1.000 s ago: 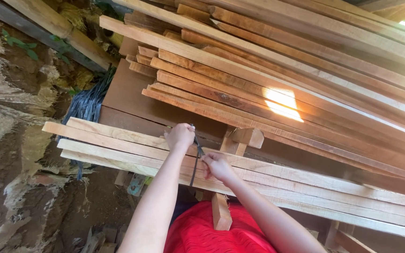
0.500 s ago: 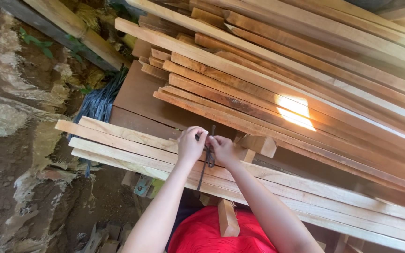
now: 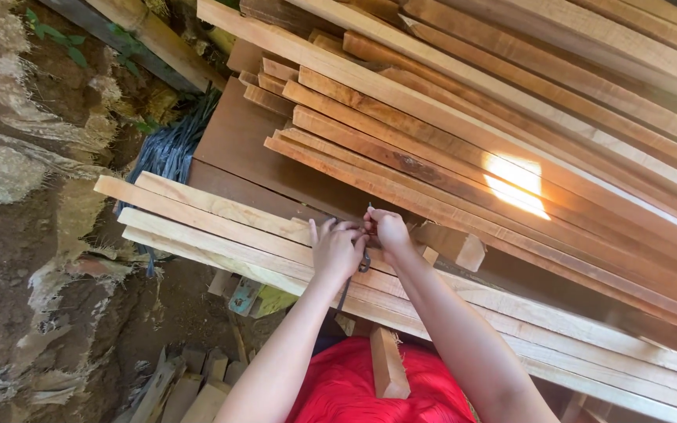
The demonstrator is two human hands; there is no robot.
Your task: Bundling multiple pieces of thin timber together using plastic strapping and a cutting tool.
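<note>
Head view: both hands have drawn together since a second ago, when they sat a little apart on the pale planks [image 3: 221,215]. The left hand [image 3: 337,249] now lies with fingers curled and spread over the top plank, touching the right hand [image 3: 389,229], which is closed around a thin dark tool [image 3: 363,262] (its kind is too small to tell). The tool's shaft runs down between the two wrists, where earlier it stood more upright between the hands. Judging from this, the hands have closed in on one spot of the plank and the work there is under way.

Just beyond the fingers a short wood block [image 3: 452,244] rests on the planks; further beyond rises the stack of reddish boards [image 3: 432,117]. Below the wrists a wooden post [image 3: 388,360] stands against red cloth [image 3: 354,388]. No box, bin or other container shows anywhere.
</note>
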